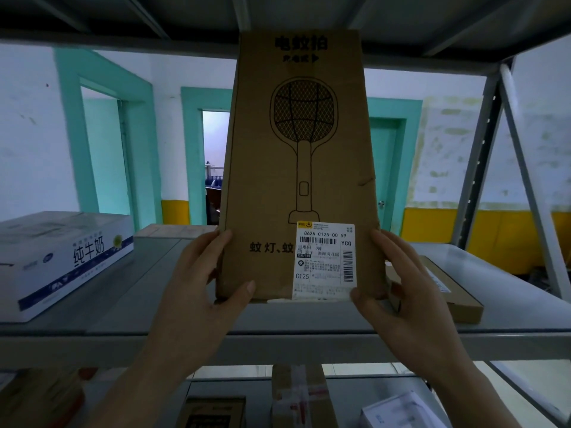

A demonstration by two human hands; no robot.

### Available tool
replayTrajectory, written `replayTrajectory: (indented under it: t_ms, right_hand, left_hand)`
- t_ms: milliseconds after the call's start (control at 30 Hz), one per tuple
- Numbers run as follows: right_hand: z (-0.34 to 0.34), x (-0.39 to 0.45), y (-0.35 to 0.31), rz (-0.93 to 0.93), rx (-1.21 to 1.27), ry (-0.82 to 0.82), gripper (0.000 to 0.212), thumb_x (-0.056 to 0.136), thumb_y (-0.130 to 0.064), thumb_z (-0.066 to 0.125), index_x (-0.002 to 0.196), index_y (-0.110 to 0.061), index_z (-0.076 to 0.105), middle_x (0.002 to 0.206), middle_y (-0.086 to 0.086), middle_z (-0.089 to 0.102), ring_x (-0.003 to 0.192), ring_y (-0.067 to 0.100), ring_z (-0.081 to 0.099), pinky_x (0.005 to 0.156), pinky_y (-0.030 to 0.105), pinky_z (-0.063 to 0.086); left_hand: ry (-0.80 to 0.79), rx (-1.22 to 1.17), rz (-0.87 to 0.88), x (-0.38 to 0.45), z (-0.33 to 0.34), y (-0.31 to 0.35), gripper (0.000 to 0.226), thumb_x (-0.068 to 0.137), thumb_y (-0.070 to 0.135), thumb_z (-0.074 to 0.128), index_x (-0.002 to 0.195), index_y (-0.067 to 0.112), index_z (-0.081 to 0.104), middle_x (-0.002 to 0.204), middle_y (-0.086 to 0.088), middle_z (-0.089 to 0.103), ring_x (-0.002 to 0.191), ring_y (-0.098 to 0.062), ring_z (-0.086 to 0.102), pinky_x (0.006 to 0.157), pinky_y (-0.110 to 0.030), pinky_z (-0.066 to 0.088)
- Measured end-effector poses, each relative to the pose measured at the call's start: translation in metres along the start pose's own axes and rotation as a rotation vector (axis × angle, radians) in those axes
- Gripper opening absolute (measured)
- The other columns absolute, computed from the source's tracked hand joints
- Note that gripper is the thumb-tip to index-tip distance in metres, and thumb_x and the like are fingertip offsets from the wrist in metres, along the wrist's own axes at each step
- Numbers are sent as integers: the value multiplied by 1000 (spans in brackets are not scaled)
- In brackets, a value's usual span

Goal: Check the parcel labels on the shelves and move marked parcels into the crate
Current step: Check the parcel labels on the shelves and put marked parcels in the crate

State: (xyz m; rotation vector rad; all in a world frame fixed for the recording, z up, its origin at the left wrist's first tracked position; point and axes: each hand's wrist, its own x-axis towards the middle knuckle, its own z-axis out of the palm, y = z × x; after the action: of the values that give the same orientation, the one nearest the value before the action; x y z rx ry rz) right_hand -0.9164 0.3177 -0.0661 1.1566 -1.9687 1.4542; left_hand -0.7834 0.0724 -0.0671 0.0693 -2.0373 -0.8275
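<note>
A tall brown cardboard parcel [296, 162] printed with a racket drawing stands upright in front of me, above the grey shelf [278, 322]. My left hand [204, 282] grips its lower left edge, thumb on the front face. My right hand [401, 291] grips its lower right edge, thumb beside the white shipping label [324, 261] stuck at the bottom right. The label reads "862A C125-00 59". No crate is in view.
A white milk carton box [61, 261] lies on the shelf at the left, a flat brown parcel [441, 288] at the right, and a small box [167, 233] behind. Several parcels [299, 393] sit on the shelf below. A slanted shelf brace [531, 186] rises at the right.
</note>
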Motion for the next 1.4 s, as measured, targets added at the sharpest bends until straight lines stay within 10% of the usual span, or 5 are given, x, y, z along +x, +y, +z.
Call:
replayTrajectory:
  t_ms: [467,633,900,1167,1400]
  right_hand:
    - [3,26,4,164,-64,-119,71,84,-32,70,148,-25,40,129,-31,41,117,5,53,88,29,58]
    - [7,32,13,335,-86,-222,60,89,-30,69,144,-26,45,123,-14,56,100,3,61,68,15,55]
    - [22,35,30,514,-66,-404,27,93,-25,64,91,-46,47,93,-19,61,85,1,66,65,14,53]
    - [27,39,38,597,-137,-455,40,95,-28,62,133,-20,54,94,-17,61,89,3,64,70,16,51]
    - [29,41,42,591,-182,-461,36,96,-31,59,130,-19,57,91,-19,61,85,1,63,63,12,48]
  left_hand:
    - [-80,100,-128,23,7,-10,70,82,41,71,145,33,41,144,9,41,116,-3,43,77,-1,33]
    - [-260,150,-288,36,14,-22,70,84,50,68,147,33,39,145,4,45,116,-9,47,95,-26,39]
    - [-427,170,-406,40,26,-37,64,91,40,65,148,21,41,146,-1,48,114,-10,47,75,-13,34]
    - [-509,152,-438,42,39,-40,10,95,30,63,98,36,55,89,26,46,80,7,45,61,-9,29]
    - [-591,159,-422,48,41,-38,25,97,29,59,92,46,42,87,22,42,78,6,42,60,-11,29]
